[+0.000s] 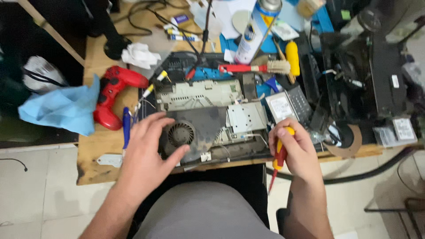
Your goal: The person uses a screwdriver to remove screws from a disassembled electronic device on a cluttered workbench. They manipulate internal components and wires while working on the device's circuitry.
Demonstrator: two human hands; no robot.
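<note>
The opened console (pixel 208 128) lies at the front edge of the wooden bench (pixel 95 166). The left hand (pixel 148 150) rests flat on it beside its round fan (pixel 180 134), fingers spread and released. Just right of the console, the right hand (pixel 296 150) has its fingers clenched around a red-and-yellow screwdriver (pixel 279 157).

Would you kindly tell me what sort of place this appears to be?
Probably an electronics repair bench: an opened console with its fan exposed, a screwdriver in the right hand, and a spray can among scattered tools.

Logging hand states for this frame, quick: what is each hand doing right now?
Left hand: open, fingers spread, resting on the opened console beside its fan.
Right hand: closed around a red and yellow screwdriver.
</note>
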